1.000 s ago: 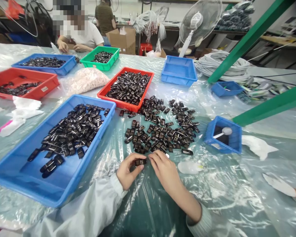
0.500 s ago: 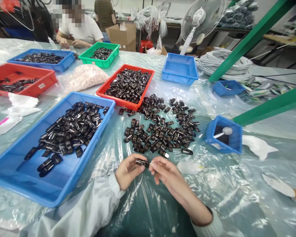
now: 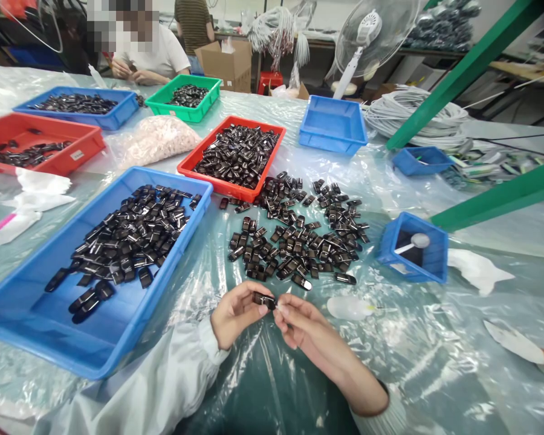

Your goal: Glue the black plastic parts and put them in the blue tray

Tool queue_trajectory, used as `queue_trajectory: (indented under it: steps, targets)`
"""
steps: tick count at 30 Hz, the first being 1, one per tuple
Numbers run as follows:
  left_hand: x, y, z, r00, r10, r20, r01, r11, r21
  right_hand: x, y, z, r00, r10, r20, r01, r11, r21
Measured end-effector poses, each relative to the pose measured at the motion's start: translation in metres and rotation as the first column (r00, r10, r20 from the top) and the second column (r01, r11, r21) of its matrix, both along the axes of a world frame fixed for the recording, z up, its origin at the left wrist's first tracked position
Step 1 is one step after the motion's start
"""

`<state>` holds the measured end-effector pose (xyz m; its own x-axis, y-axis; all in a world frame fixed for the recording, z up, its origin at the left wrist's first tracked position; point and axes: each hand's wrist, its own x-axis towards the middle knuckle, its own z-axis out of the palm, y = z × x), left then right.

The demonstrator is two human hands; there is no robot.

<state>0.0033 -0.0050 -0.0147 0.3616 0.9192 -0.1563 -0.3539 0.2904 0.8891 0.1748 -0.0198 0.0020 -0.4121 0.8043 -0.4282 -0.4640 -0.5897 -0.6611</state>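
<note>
Between the thumb and fingers of my left hand [image 3: 236,315] is a small glossy black plastic piece [image 3: 263,300], held roughly level. My right hand [image 3: 304,319] is closed in a pinch at the right end of that piece; whatever sits in its fingertips is too small to name. Just beyond my hands lies a loose heap of similar black pieces [image 3: 299,241] on the plastic-covered table. To my left, a large blue tray [image 3: 163,302] holds many more of them. A translucent white bottle [image 3: 351,307] lies right of my right hand.
A red tray [image 3: 217,188] full of black pieces stands behind the heap. At right are a small blue bin [image 3: 390,266] with a white spoon [image 3: 419,241] and green metal bars [image 3: 498,194]. Across the table a person [image 3: 163,54] sits near a green tray [image 3: 208,99].
My right fingertips have come closer to the black piece and now meet its end. The piece has tilted slightly in my left hand. The person opposite has raised their hands slightly.
</note>
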Motion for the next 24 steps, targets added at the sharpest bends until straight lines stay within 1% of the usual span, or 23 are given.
queue_trajectory:
  steps: [4,10,18,24]
  targets:
    - [-0.0008,-0.0011,-0.0005,1.000,-0.008,0.009,0.009,1.000,-0.012,-0.0011,-0.0016,0.0011,1.000,0.007,-0.007,-0.007,1.000,0.005]
    - [0.0009,-0.0057,-0.0015,0.999,-0.047,0.025,0.048,0.998,-0.049,-0.0022,-0.0032,-0.0016,0.999,0.034,-0.001,-0.034,0.999,0.021]
    - [-0.0008,-0.0046,-0.0022,0.999,-0.035,0.007,0.035,0.997,-0.066,-0.0038,-0.0053,0.0057,1.000,0.002,0.028,-0.004,0.997,0.075]
    - [-0.0007,-0.0054,-0.0011,0.999,-0.053,-0.003,0.053,0.997,-0.061,-0.0035,-0.0056,0.0059,0.999,0.015,0.038,-0.018,0.996,0.086]
